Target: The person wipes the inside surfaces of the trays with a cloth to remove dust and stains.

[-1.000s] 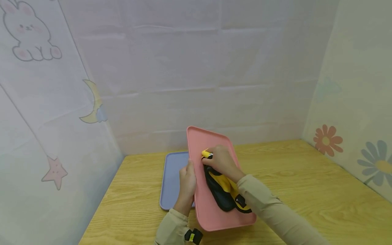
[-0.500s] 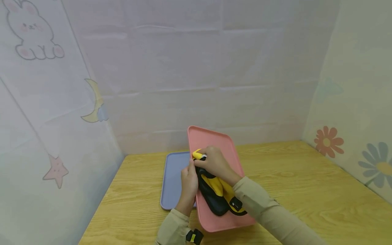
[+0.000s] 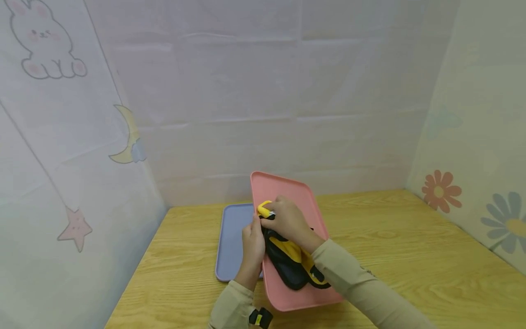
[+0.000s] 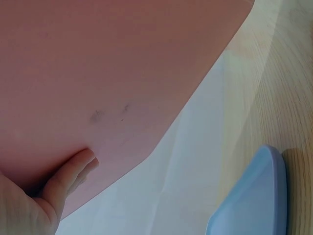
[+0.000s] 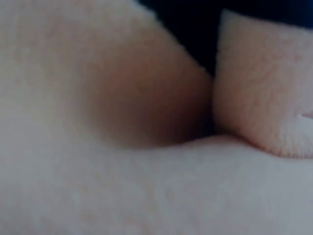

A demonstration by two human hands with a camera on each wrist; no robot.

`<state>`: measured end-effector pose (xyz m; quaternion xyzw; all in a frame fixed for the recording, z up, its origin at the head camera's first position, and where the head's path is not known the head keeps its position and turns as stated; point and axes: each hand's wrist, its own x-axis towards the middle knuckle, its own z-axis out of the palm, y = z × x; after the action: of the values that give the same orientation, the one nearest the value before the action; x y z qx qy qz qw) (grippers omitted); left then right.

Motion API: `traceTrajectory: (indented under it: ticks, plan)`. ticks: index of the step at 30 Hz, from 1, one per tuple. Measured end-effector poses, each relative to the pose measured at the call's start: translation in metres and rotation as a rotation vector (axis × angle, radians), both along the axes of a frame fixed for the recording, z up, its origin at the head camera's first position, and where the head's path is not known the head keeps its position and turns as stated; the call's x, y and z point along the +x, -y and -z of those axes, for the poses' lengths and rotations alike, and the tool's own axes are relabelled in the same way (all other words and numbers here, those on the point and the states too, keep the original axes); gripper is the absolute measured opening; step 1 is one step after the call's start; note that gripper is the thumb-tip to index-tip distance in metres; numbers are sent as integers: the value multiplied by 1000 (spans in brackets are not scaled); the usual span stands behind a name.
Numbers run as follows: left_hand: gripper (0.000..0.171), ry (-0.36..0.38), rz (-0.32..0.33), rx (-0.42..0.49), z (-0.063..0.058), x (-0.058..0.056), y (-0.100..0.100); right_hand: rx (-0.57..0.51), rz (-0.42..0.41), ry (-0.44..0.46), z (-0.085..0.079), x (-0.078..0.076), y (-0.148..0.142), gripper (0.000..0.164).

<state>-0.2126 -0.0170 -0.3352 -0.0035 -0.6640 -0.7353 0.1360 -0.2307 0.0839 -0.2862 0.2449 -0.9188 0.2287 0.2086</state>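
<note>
My left hand (image 3: 252, 244) grips the left edge of a pink tray (image 3: 283, 183), thumb at the rim. The tray is tilted up steeply over the table. In the left wrist view my fingers (image 4: 71, 174) lie against its underside (image 4: 122, 63). Over the tray's face, my right hand (image 3: 289, 221) pinches the upper end of a soft, glove-like black-and-yellow item (image 3: 287, 269), close to my left thumb. A bright yellow part shows at the fingertips; the rest hangs down the tray, partly behind my wrist. Skin and a dark patch fill the right wrist view.
A blue tray (image 3: 235, 242) lies flat on the wooden table (image 3: 181, 256), partly behind the pink one. A pale wall sheet (image 3: 230, 91) stands behind the table, with printed side sheets at left and right.
My right hand has drawn the black-and-yellow item left across the tray, up to my left thumb, and has hardly moved in the last half second. The pink tray stays nearly in place.
</note>
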Motion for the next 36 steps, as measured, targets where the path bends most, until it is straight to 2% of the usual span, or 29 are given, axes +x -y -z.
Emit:
traceTrajectory:
  ticks: [7,14,20,28,36]
  plan:
    - [51,12,13,9,0,1,1,91,46,-57,0,3,1,26]
    - [48,17,5,8,1,2,1,121,35,-82,1,4,-1,21]
    - [48,46,30,55,-1,3,1,118,29,-53,2,1,-6,10]
    - [47,51,56,100,-3,4,3,107,84,79,8,-11,-20,10]
    - [53,30,66,123,-3,5,6,138,162,127,19,-27,-39,11]
